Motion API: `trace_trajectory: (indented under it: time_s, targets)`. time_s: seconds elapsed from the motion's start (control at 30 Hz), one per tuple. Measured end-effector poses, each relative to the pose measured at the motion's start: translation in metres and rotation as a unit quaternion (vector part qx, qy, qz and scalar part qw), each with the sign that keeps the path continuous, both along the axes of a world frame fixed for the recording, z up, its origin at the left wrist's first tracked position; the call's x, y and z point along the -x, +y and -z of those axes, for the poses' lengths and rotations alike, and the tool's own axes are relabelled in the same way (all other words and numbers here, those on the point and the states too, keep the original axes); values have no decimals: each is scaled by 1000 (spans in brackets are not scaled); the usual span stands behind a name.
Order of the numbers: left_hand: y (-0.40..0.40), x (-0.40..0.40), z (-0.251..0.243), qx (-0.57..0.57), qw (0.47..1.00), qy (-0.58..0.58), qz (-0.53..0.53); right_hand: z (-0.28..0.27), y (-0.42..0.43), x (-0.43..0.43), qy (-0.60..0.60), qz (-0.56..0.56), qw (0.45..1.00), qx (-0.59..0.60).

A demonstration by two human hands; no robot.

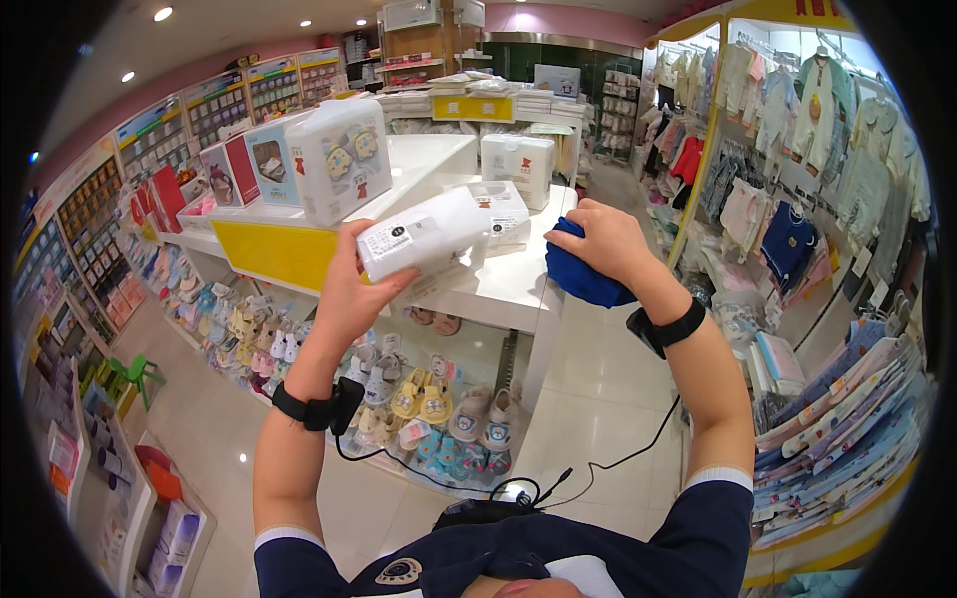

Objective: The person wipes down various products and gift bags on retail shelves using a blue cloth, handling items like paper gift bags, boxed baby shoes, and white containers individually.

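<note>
My left hand (359,276) grips one end of a white plastic box (422,228) that bears a label, tilted above the white counter (508,280). My right hand (598,239) holds a crumpled blue cloth (579,269) at the counter's right edge. Just behind the held box lies another white box (505,213), and a taller white package (517,168) stands behind that one. To the left stands a large translucent box (340,161) with yellow cartoon patterns, beside a light blue box (273,161). Black straps with small devices circle both my wrists.
Baby shoes (422,396) fill the glass case under the counter. Baby clothes (819,112) hang on racks at the right. A low shelf unit (142,478) and a green child's chair (137,376) stand at the left. Black cables (448,482) run from both wrists near my waist.
</note>
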State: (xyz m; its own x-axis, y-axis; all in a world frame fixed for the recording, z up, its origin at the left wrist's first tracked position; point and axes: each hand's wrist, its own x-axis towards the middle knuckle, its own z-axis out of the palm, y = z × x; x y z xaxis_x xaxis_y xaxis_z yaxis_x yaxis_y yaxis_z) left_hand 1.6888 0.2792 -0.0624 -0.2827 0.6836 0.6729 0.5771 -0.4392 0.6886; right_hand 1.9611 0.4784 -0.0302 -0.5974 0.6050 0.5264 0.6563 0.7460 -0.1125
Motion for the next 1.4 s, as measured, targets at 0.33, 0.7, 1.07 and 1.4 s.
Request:
trace_trajectory:
  time_s: [0.33, 0.7, 1.07, 1.4]
  targets:
    - [-14, -24, -35, -69, 937, -309, 151, -36, -39, 25, 479, -346, 732, 338]
    - [-5, -35, -33, -74, 912, -369, 162, 4, -72, -9, 347, -231, 815, 402]
    - [6, -54, -10, -101, 861, -445, 222, 50, -120, -1, 168, -319, 909, -209]
    - [13, -90, -9, -132, 784, -547, 263, 77, -120, 41, 535, -303, 781, 109]
